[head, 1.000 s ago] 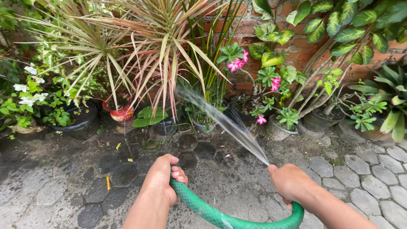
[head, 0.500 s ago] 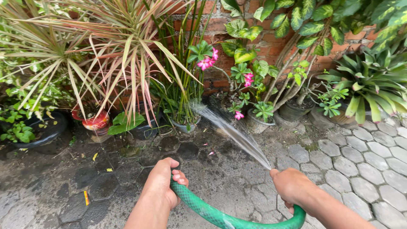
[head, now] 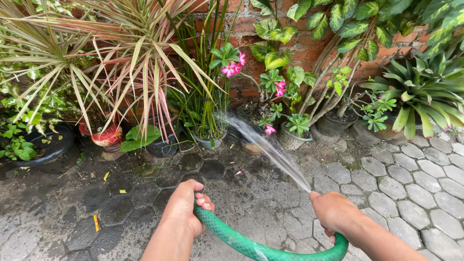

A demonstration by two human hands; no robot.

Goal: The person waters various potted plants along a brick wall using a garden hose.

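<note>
The right hand (head: 333,212) is closed round the outlet end of the green hose (head: 241,244), its grip clamped there with the thumb seemingly pressed over the mouth, though the opening itself is hidden; the left hand (head: 186,208) is wrapped shut on the same hose further back, where it loops low between the two wrists. From the right hand a flat fan of water (head: 263,145) runs up and to the left, landing about the pots at the foot of the brick wall (head: 309,46), near the pink-flowered plant (head: 232,65) and the tall green stems beside it.

To do this well, I judge the thumb pressure matters most; a steady squeeze keeps the fan broad and gentle, so soil is not washed out of the small grey pot (head: 292,140). The left hand is best used as an anchor, feeding slack and keeping the loop free of kinks; the aim should sit at the base of the stems rather than on the blooms. The paving (head: 411,188) is dark with wet to the left, so footing there looks slippery.
</note>
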